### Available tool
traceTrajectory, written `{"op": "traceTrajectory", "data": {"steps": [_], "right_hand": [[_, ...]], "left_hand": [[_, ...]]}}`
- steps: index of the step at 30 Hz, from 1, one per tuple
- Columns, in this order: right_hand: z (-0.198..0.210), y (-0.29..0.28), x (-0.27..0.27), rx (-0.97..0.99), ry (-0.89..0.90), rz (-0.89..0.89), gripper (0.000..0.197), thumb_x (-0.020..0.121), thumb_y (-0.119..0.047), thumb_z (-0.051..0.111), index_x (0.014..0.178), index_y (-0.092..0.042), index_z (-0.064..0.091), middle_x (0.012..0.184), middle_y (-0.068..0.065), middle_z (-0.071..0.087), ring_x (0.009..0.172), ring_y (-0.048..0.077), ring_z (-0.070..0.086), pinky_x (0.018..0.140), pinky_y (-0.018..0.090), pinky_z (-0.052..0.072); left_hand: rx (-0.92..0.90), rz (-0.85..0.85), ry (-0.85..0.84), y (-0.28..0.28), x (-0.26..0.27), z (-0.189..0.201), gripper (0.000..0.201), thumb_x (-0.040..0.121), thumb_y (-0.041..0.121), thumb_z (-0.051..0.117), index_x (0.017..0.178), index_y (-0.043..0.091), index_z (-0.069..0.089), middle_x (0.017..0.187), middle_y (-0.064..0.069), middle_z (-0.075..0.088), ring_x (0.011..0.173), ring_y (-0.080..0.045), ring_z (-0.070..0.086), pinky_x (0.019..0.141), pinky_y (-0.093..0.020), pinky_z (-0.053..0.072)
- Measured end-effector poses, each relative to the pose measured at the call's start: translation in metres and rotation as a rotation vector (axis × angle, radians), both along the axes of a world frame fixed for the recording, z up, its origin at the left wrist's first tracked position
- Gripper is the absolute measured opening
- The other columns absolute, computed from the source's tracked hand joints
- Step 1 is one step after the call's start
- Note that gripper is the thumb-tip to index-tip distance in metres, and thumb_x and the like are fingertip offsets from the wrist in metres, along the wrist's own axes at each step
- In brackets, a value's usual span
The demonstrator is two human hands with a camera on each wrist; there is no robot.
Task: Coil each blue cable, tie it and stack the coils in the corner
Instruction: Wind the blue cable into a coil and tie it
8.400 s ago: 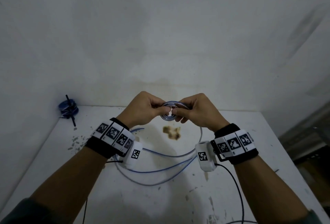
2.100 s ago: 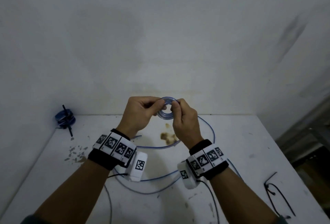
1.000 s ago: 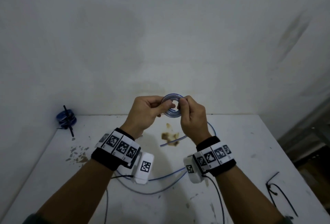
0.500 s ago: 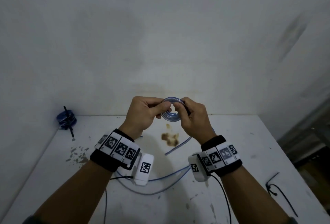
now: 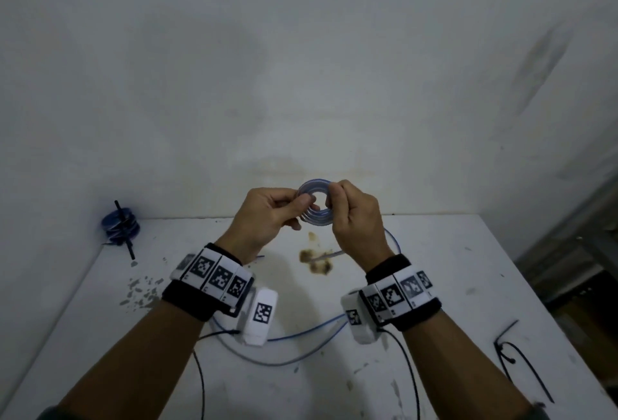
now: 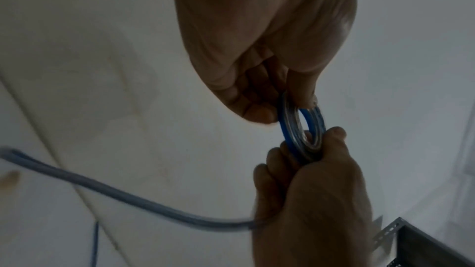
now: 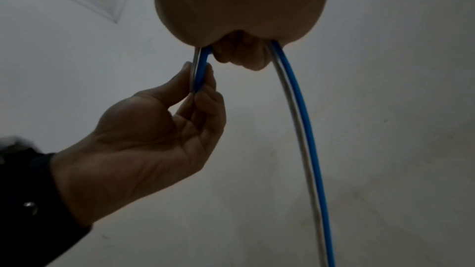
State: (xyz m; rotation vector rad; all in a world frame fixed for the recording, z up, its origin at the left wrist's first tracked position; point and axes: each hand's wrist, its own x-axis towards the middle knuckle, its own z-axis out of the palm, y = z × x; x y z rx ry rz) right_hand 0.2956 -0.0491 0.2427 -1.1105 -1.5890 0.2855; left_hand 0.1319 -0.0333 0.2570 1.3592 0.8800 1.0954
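Two hands pinched one small blue coil (image 5: 315, 204): left hand (image 5: 267, 218) steadying turns, right hand (image 5: 355, 218) feeding loose cable (image 5: 287, 352) from desk (image 5: 434, 269).

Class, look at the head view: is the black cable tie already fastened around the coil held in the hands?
No: the black cable tie lies on the table, apart from the coil.

Small blue cable coil (image 5: 314, 207) is up between both hands, left hand (image 5: 267, 218) left, right hand (image 5: 356, 218) right. Tied blue coil stack (image 5: 120, 224) sits in the white table's (image 5: 434, 269) far-left corner; black zip ties (image 5: 515, 352) lie near-right.
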Motion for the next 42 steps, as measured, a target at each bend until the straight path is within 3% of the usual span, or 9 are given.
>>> {"op": "traceTrajectory", "data": {"steps": [3, 6, 12, 18, 22, 28, 35, 39, 42], "right_hand": [[0.009, 0.007, 0.015, 0.015, -0.254, 0.031, 0.035, 0.100, -0.030, 0.038, 0.077, -0.012, 0.057, 0.060, -0.012, 0.048, 0.051, 0.012, 0.043, 0.053, 0.031, 0.039], [0.023, 0.008, 0.017, -0.021, -0.314, 0.105, 0.029, 0.101, -0.027, 0.042, 0.076, -0.020, 0.053, 0.057, -0.020, 0.044, 0.053, 0.008, 0.044, 0.055, 0.021, 0.034], [0.015, 0.000, 0.009, 0.010, -0.150, 0.015, 0.036, 0.095, -0.038, 0.058, 0.070, -0.013, 0.050, 0.054, -0.013, 0.043, 0.050, 0.010, 0.041, 0.048, 0.018, 0.031], [0.019, 0.005, 0.015, -0.038, -0.327, -0.025, 0.045, 0.089, -0.048, 0.060, 0.060, -0.017, 0.044, 0.048, -0.011, 0.032, 0.047, 0.015, 0.031, 0.047, 0.026, 0.030], [0.022, 0.008, 0.016, -0.028, -0.208, 0.059, 0.041, 0.088, -0.041, 0.065, 0.059, -0.021, 0.044, 0.046, -0.014, 0.031, 0.047, 0.011, 0.036, 0.047, 0.013, 0.027], [0.007, -0.001, 0.003, -0.034, 0.114, 0.076, 0.042, 0.089, -0.034, 0.067, 0.060, -0.026, 0.037, 0.050, -0.011, 0.035, 0.049, 0.003, 0.029, 0.050, 0.014, 0.026], [0.000, -0.004, -0.016, 0.039, 0.184, 0.036, 0.024, 0.100, -0.026, 0.047, 0.076, -0.028, 0.045, 0.057, -0.017, 0.047, 0.049, 0.001, 0.040, 0.051, 0.009, 0.029], [-0.003, 0.002, -0.021, 0.053, 0.141, -0.064, 0.029, 0.101, -0.032, 0.036, 0.082, -0.015, 0.048, 0.061, -0.006, 0.050, 0.052, 0.013, 0.047, 0.048, 0.019, 0.035], [-0.002, 0.007, -0.009, 0.035, -0.044, -0.018, 0.036, 0.101, -0.034, 0.034, 0.080, -0.010, 0.050, 0.059, -0.001, 0.049, 0.048, 0.018, 0.043, 0.047, 0.036, 0.038]], "left_hand": [[0.088, -0.073, 0.189, 0.008, -0.017, 0.008, 0.015, 0.086, 0.008, 0.070, 0.097, 0.016, 0.075, 0.084, -0.010, 0.075, 0.073, -0.015, 0.066, 0.065, -0.027, 0.054], [0.193, -0.059, 0.263, 0.011, -0.015, 0.017, 0.012, 0.086, 0.007, 0.072, 0.094, 0.013, 0.077, 0.083, -0.014, 0.075, 0.070, -0.013, 0.063, 0.062, -0.022, 0.050], [0.231, 0.072, 0.138, 0.007, -0.002, 0.014, 0.017, 0.082, 0.017, 0.076, 0.097, 0.010, 0.078, 0.082, -0.012, 0.076, 0.067, -0.013, 0.060, 0.062, -0.025, 0.050], [0.194, 0.068, 0.073, 0.004, -0.002, 0.005, 0.030, 0.078, 0.025, 0.075, 0.098, 0.004, 0.077, 0.083, -0.018, 0.074, 0.069, -0.019, 0.059, 0.062, -0.027, 0.049], [0.151, 0.061, -0.023, -0.003, 0.003, 0.006, 0.032, 0.078, 0.024, 0.073, 0.099, 0.001, 0.076, 0.084, -0.020, 0.073, 0.069, -0.018, 0.060, 0.062, -0.026, 0.049], [0.042, 0.127, -0.123, 0.003, 0.006, 0.007, 0.010, 0.087, 0.008, 0.068, 0.088, 0.008, 0.078, 0.078, -0.009, 0.074, 0.070, -0.017, 0.064, 0.065, -0.026, 0.051], [-0.157, 0.070, -0.299, -0.005, 0.010, 0.003, 0.023, 0.077, 0.023, 0.067, 0.091, 0.007, 0.076, 0.088, -0.010, 0.073, 0.084, -0.021, 0.067, 0.077, -0.030, 0.055], [-0.214, -0.010, -0.286, -0.009, 0.011, -0.002, 0.022, 0.079, 0.023, 0.066, 0.092, 0.007, 0.076, 0.091, -0.010, 0.075, 0.085, -0.018, 0.069, 0.074, -0.025, 0.056], [-0.115, -0.056, -0.005, -0.006, -0.005, -0.001, 0.021, 0.084, 0.018, 0.069, 0.098, 0.004, 0.074, 0.093, -0.014, 0.076, 0.084, -0.021, 0.071, 0.074, -0.028, 0.055]]}}
